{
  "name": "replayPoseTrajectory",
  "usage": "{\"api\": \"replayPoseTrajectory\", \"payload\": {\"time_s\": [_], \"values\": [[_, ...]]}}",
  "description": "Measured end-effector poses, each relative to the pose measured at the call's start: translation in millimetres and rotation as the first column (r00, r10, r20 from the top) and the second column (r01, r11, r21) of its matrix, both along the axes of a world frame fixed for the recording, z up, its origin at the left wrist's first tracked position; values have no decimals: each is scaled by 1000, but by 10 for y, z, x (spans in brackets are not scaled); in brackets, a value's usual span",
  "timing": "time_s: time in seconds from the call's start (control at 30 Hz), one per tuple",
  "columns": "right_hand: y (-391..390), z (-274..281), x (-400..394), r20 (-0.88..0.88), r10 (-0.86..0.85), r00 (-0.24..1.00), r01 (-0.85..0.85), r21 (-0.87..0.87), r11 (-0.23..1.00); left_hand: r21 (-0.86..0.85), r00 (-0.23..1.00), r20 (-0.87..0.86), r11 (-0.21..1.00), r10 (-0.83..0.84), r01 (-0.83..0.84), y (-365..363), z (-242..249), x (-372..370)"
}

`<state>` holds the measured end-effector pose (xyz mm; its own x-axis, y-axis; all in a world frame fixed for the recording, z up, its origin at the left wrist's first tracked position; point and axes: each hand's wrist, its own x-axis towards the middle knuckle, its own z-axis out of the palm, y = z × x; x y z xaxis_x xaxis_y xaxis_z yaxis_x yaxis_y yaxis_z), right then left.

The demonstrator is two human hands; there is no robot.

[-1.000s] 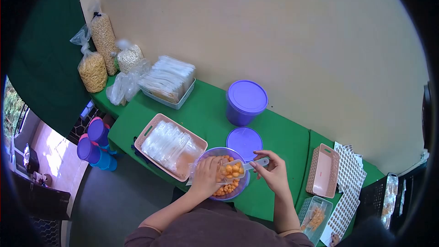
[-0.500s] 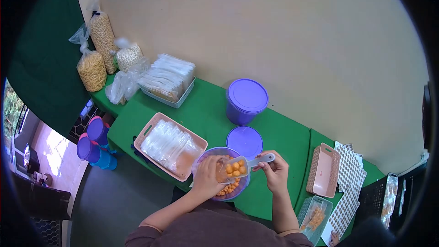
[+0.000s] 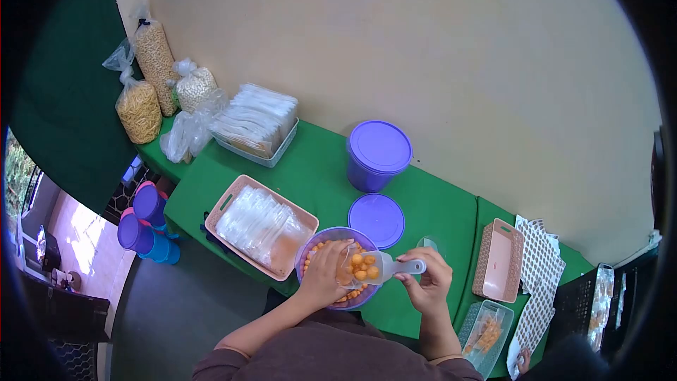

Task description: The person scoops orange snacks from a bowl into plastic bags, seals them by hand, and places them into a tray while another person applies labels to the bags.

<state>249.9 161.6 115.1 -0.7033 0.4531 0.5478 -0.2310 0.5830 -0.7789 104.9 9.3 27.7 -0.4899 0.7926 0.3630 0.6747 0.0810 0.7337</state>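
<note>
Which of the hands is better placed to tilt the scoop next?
Probably the right hand: it grips the scoop by its handle, with orange balls inside. The left hand is over the purple tub, near the scoop's open end.

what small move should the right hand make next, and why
Probably raise the handle of the scoop slightly with the right hand: orange balls lie in it, and the left hand holds a clear bag at its front end.
</note>
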Motion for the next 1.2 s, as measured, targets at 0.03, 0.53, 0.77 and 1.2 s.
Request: {"api": "replayPoseTrajectory", "payload": {"time_s": [0.03, 0.53, 0.77, 1.2], "values": [[1, 13, 11, 1, 1, 1000, -2, 38, 999, 25, 1000, -3, 1000, -6, 6, 1, 9, 1], [-38, 46, 75, -80, -76, 994, 75, -16, 997, 48, 999, 25, 998, -28, 27, 13, -10, 5], [18, -134, -7, -261, -229, 938, 154, -280, 948, 338, 984, 175, 941, -29, -32, 49, -64, -16], [140, -1241, -52, 542, -116, 832, 193, -88, 977, 377, 442, 861, 898, -250, -227, -111, -320, -360]]}}
